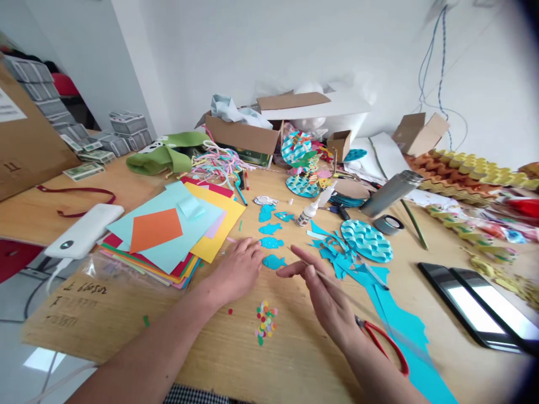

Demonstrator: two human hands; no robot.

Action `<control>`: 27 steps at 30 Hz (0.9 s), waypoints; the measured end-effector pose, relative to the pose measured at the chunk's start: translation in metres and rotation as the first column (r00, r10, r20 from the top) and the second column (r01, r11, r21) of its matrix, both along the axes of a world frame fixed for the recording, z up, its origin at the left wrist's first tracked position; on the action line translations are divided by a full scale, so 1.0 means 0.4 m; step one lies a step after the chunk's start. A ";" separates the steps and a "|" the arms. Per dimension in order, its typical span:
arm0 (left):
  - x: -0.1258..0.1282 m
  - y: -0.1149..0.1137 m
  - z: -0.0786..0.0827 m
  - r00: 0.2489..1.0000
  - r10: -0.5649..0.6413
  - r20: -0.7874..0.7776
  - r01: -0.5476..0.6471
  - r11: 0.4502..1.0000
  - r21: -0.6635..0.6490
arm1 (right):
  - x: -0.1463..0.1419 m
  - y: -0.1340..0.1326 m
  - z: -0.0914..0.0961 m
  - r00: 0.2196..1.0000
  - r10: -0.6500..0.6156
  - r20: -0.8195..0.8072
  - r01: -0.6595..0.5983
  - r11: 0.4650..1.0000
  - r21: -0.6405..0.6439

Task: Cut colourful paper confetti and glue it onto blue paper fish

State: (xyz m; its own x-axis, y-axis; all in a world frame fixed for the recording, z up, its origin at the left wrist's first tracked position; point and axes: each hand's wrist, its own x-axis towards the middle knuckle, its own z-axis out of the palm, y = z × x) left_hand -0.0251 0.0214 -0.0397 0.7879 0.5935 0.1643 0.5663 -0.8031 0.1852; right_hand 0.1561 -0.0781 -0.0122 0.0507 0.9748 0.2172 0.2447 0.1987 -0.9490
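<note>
My left hand [240, 266] lies palm down on the table, its fingertips at the left edge of the blue paper fish. Pinched in my right hand [326, 292] is a thin wooden stick [322, 274], its near end blurred. Its tip points toward the lowest blue fish [274, 262], apart from it. Just above lies a blue fish with pale dots [272, 242]. More fish run up the column, including a plain one [270, 228] and one with coloured dots [285, 216]. Small coloured paper dots [266, 321] form a pile between my forearms.
A white glue bottle [307, 213] stands beyond the fish. Blue paper scraps [391, 306], red-handled scissors [385, 342] and a wavy blue disc [366, 240] lie right. Coloured paper sheets [168, 224] and a white power bank [84, 231] sit left. A metal flask [391, 192] and tablets [475, 303] are farther right.
</note>
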 end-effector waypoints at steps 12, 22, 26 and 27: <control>-0.004 0.002 -0.014 0.999 0.022 0.029 -0.021 1.000 -0.010 | -0.024 0.029 -0.030 0.975 -0.182 -0.130 0.188 0.981 0.042; -0.002 0.000 -0.005 1.000 0.005 0.016 -0.005 1.000 -0.008 | 0.005 0.017 -0.012 0.972 0.181 -0.150 -0.204 0.967 -0.155; -0.003 0.001 -0.005 1.000 0.004 0.014 -0.004 1.000 -0.003 | 0.018 0.022 -0.012 0.946 0.183 -0.266 -0.252 0.934 -0.253; -0.003 0.001 -0.005 1.000 0.001 0.011 -0.001 1.000 0.002 | 0.020 0.023 -0.008 0.945 0.193 -0.265 -0.262 0.930 -0.259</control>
State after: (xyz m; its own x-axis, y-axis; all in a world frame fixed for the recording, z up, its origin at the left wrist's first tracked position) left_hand -0.0263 0.0218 -0.0419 0.7858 0.5936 0.1737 0.5648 -0.8031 0.1897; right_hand 0.1640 -0.0689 -0.0155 -0.1651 0.9842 -0.0642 -0.0077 -0.0663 -0.9978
